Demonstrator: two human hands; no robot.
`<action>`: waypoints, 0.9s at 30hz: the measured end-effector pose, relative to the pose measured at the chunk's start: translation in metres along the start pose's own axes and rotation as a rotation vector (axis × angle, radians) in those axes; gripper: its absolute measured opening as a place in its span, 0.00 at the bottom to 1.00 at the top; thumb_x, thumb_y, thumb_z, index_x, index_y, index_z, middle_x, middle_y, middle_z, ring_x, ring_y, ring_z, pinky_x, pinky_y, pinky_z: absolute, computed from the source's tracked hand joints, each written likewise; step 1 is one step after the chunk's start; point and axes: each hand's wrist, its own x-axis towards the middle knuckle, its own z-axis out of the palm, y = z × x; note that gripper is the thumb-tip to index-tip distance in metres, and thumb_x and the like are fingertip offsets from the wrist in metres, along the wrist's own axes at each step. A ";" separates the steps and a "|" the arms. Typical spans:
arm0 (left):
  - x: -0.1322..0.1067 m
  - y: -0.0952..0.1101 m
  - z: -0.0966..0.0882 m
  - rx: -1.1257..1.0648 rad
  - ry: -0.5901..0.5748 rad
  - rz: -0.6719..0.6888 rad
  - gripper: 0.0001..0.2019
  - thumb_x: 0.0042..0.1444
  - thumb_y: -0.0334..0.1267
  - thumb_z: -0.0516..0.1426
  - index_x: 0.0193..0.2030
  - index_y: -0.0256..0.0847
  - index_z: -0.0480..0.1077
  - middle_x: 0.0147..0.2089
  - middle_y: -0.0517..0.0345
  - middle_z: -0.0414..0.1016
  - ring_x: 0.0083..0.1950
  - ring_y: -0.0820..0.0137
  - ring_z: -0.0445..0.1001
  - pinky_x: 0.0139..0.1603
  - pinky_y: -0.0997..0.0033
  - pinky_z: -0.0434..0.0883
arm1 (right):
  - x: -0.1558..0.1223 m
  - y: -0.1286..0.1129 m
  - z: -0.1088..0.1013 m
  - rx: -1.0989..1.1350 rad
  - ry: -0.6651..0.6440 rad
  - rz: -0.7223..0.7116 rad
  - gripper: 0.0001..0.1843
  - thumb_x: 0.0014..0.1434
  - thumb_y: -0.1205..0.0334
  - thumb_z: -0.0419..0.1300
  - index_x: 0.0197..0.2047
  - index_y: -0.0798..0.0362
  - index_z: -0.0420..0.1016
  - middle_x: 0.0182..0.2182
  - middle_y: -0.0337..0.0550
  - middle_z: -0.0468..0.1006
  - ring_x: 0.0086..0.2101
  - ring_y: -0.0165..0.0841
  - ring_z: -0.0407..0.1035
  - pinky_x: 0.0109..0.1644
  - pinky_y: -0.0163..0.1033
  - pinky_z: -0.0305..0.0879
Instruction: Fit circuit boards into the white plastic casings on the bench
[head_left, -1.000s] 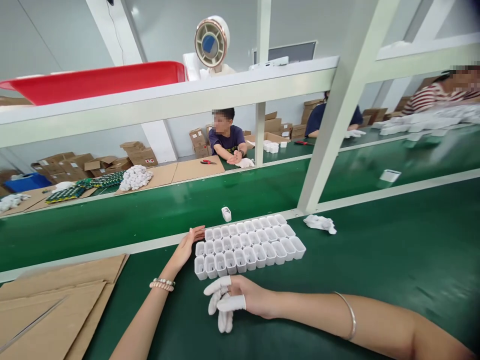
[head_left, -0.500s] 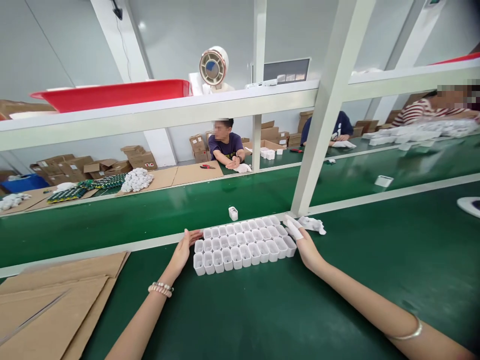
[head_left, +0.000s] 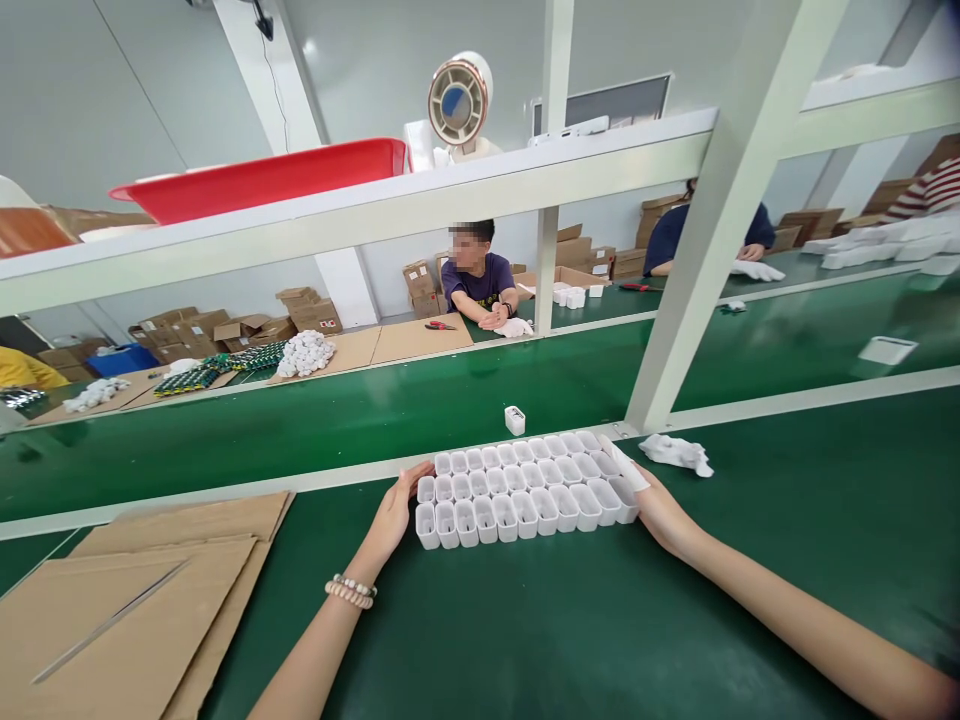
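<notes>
Three rows of small white plastic boxes (head_left: 514,490), open at the top, stand close together on the green work surface. Small dark bits show inside some front-row boxes. My left hand (head_left: 394,515) lies along the left end of the rows, fingers stretched forward and a beaded bracelet on the wrist. At the right end, my right hand (head_left: 660,505) rests its outstretched fingers against the boxes; white coverings are on some of its fingers. Neither hand is wrapped round a single box. Just beyond the rows, one separate white box (head_left: 514,420) stands on the green belt.
A crumpled white glove or cloth (head_left: 677,453) lies right of the rows, near a slanted white post (head_left: 697,260). Cardboard sheets (head_left: 150,600) cover the left side. Above runs a shelf with a red tray (head_left: 277,180) and a fan (head_left: 459,100). A co-worker (head_left: 480,280) sits across the belt.
The view has shifted, so the scene sits further right on the left side. My right fingers now lie flatter along the right end of the rows. My left hand stays at the left end.
</notes>
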 end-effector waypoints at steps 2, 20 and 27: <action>-0.001 0.002 0.000 0.016 -0.025 0.002 0.33 0.64 0.59 0.38 0.60 0.37 0.66 0.65 0.49 0.65 0.66 0.60 0.62 0.68 0.57 0.58 | 0.000 0.001 -0.001 0.001 -0.015 0.006 0.28 0.53 0.40 0.61 0.53 0.46 0.71 0.59 0.43 0.68 0.60 0.48 0.59 0.63 0.52 0.59; -0.001 0.001 0.000 0.037 -0.008 0.024 0.30 0.65 0.57 0.38 0.57 0.39 0.68 0.61 0.50 0.69 0.63 0.60 0.67 0.65 0.57 0.62 | -0.001 0.002 -0.004 -0.007 -0.028 0.027 0.25 0.57 0.43 0.59 0.54 0.44 0.72 0.57 0.41 0.71 0.58 0.47 0.62 0.60 0.49 0.64; -0.002 -0.002 0.000 0.027 0.009 0.003 0.31 0.65 0.57 0.39 0.58 0.36 0.67 0.60 0.48 0.71 0.61 0.60 0.68 0.65 0.57 0.62 | -0.001 0.002 -0.004 -0.011 -0.010 0.022 0.28 0.56 0.43 0.60 0.57 0.44 0.69 0.59 0.42 0.69 0.59 0.47 0.62 0.62 0.51 0.61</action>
